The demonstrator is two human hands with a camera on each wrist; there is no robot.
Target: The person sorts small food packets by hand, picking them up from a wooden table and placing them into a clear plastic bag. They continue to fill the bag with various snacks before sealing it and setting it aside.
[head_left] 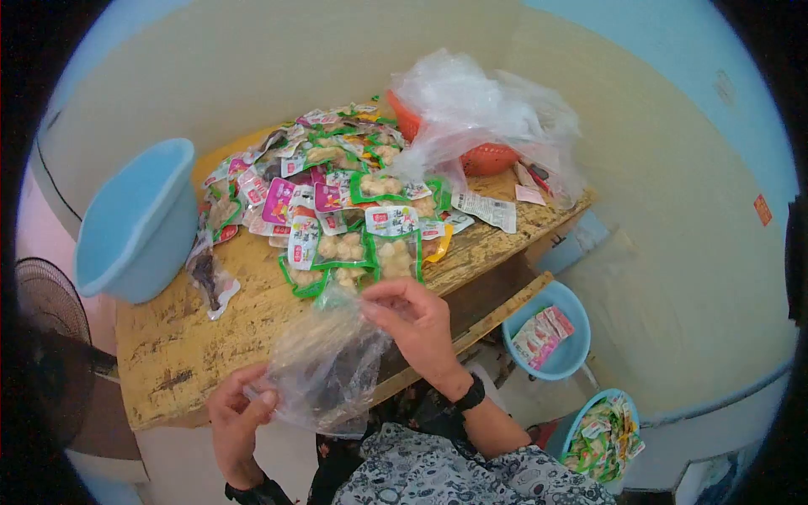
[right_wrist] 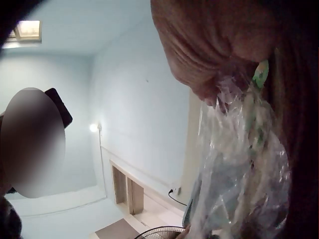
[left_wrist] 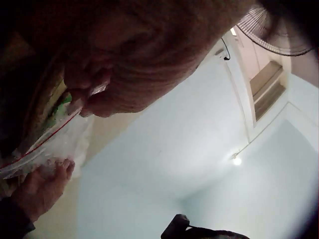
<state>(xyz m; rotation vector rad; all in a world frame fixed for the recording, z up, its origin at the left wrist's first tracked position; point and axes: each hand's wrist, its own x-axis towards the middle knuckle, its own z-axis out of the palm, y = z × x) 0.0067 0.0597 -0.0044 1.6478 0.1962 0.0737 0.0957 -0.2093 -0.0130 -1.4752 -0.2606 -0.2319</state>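
Observation:
A clear plastic bag (head_left: 324,370) is stretched between my two hands over the table's front edge. My left hand (head_left: 238,417) pinches its lower left side between thumb and fingers. At the upper right, my right hand (head_left: 417,326) pinches the bag near its top edge. The left wrist view shows a red line along one edge of the bag (left_wrist: 65,137). Crumpled film hangs below the right fingers in the right wrist view. Just beyond the bag lie sealed food packets (head_left: 341,247) with green edges and pale round pieces inside.
More packets (head_left: 324,151) are heaped behind on the worn yellow table (head_left: 181,362). A blue basin (head_left: 156,227) stands tilted at left. Clear bags (head_left: 480,93) fill an orange basket (head_left: 488,160). A drawer (head_left: 505,311) juts out at right, near a lower blue basin (head_left: 575,358).

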